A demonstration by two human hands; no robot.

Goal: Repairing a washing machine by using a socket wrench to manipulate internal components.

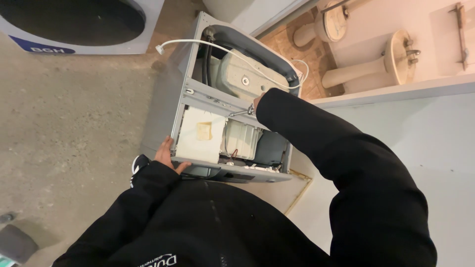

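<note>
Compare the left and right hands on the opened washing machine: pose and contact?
The left hand grips the washing machine's near front corner, empty; the right hand reaches to the metal crossbar, holding a metal tool. Left shows plainly; right is mostly sleeve-hidden. Both wear black sleeves.

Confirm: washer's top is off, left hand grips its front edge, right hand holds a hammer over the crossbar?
Not a hammer. The head view shows the right hand holding a slim metal tool at the crossbar. The washer is open on top and the left hand grips its front edge.
</note>
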